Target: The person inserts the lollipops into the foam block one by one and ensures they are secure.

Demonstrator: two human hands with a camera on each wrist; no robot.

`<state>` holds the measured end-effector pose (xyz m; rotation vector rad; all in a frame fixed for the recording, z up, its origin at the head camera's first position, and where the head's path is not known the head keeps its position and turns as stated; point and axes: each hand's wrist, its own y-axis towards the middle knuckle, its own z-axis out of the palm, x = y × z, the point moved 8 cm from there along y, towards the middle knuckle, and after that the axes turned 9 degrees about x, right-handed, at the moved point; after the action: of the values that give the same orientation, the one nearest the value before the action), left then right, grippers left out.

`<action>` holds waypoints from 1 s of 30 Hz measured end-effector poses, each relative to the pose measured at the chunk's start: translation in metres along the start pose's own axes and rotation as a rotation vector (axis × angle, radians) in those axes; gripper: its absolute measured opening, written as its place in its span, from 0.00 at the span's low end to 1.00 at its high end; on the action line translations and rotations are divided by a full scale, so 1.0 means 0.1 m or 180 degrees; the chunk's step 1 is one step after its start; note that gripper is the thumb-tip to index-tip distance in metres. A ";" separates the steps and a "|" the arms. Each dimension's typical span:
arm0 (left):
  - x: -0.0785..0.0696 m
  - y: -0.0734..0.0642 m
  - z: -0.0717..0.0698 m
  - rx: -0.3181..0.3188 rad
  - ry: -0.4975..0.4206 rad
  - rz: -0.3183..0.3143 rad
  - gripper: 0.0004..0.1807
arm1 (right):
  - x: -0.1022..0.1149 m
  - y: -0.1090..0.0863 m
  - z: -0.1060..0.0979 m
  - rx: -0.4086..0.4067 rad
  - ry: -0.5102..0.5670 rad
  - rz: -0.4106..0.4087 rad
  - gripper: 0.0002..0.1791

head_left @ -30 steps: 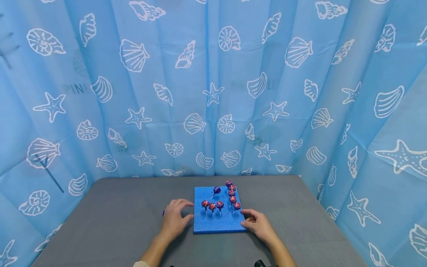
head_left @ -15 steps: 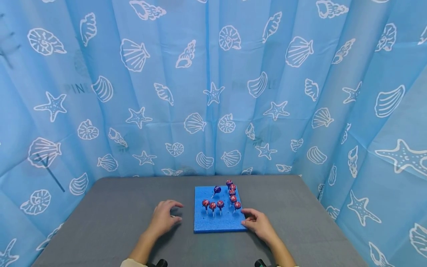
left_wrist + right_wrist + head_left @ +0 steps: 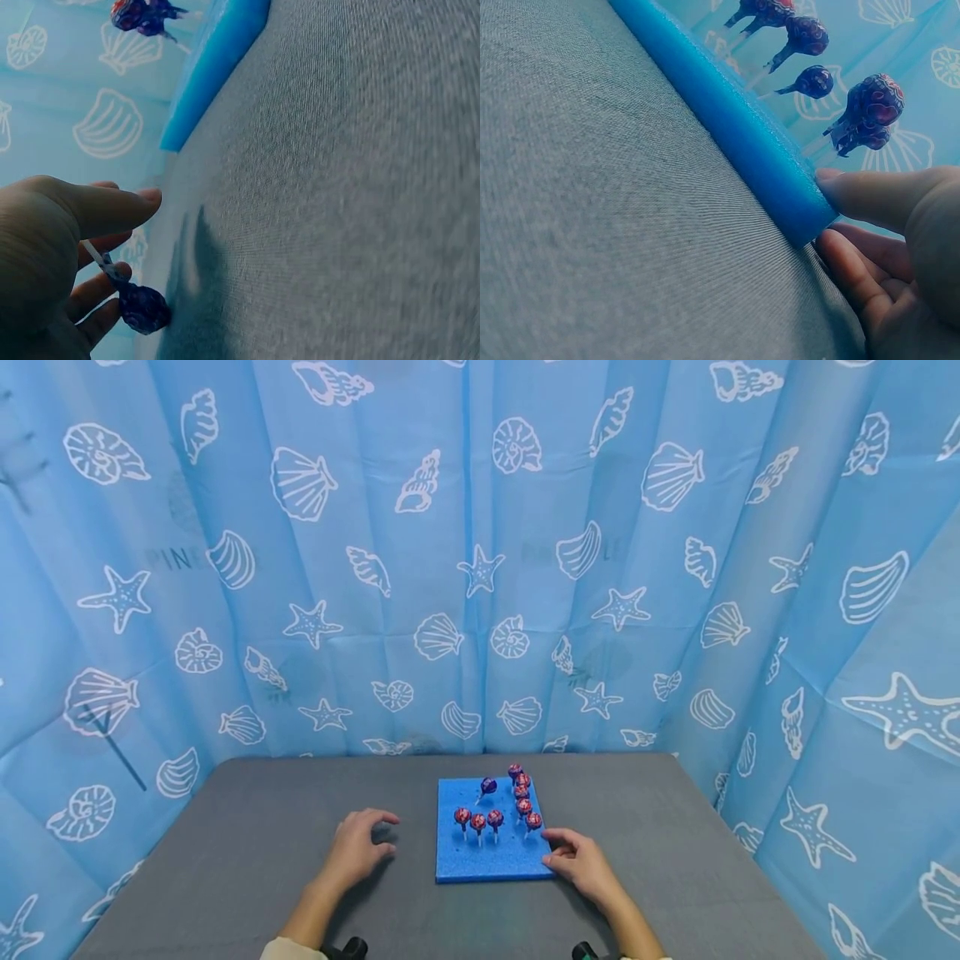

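Note:
My left hand (image 3: 351, 853) is over the table left of the blue foam board (image 3: 491, 864), apart from it. In the left wrist view its lower fingers (image 3: 94, 289) curl round a purple-wrapped lollipop (image 3: 145, 309), candy end down and white stick up towards the palm. Thumb and forefinger are spread. My right hand (image 3: 583, 864) pinches the board's right edge, thumb (image 3: 870, 196) on top and fingers against the side. Three lollipops (image 3: 478, 822) stand in a row on the board. Several more line its right side (image 3: 523, 808), and a purple one (image 3: 488, 787) leans near the back.
The board lies on a grey cloth-covered table (image 3: 285, 827). A blue shell-print curtain (image 3: 465, 568) hangs behind it and along the sides. Small holes dot the board's top.
My left hand has drawn back from the board's left edge, leftward and slightly nearer me. The right hand and the board have stayed put.

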<state>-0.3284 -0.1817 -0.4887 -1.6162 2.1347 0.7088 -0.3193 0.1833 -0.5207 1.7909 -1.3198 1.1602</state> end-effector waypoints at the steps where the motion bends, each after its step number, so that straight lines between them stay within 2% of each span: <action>1: 0.01 0.00 -0.01 -0.0026 0.0000 0.0005 0.21 | 0.00 0.00 0.00 0.0005 0.0000 -0.0023 0.22; 8: 0.09 0.01 -0.02 -0.0158 0.0078 0.0137 0.23 | -0.02 -0.02 -0.02 0.0040 -0.0007 -0.0103 0.22; 16: 0.22 -0.02 -0.06 -0.0314 -0.0114 0.0185 0.21 | -0.02 0.02 0.00 0.0072 -0.0009 -0.0056 0.22; 22: 0.28 -0.03 -0.05 -0.0256 -0.0226 0.0159 0.20 | -0.03 0.01 0.01 0.0096 -0.0002 -0.0047 0.22; 30: 0.34 -0.03 -0.07 -0.0128 -0.0354 -0.0056 0.17 | -0.04 0.03 0.01 0.0114 0.0004 -0.0034 0.22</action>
<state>-0.3343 -0.2127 -0.5032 -1.5756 2.0375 0.8214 -0.3220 0.1828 -0.5244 1.8202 -1.2948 1.1858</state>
